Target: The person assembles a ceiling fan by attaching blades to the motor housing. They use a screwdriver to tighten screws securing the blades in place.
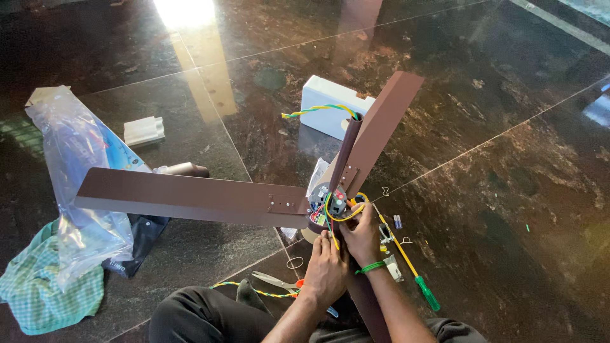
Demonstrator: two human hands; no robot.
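Note:
A brown ceiling fan lies on the dark floor, with one blade [190, 197] stretching left and another [381, 124] rising to the upper right. Its down rod [346, 149] stands up from the hub [330, 206], and twisted yellow-green wire [318, 110] comes out of the rod's top. Red, yellow and green wires show at the open hub. My right hand [362, 232] is at the hub, its fingers closed on the yellow wires. My left hand [325, 270] sits just below, fingers pressed against the fan's base near the wiring.
A green-handled screwdriver [416, 279] lies right of my wrist. Scissors [276, 281] and twisted wire [254, 291] lie by my knee. A white box [327, 101] sits behind the rod. Clear plastic bag [76, 165], checked green cloth [44, 292] and a white foam piece [144, 130] lie at left.

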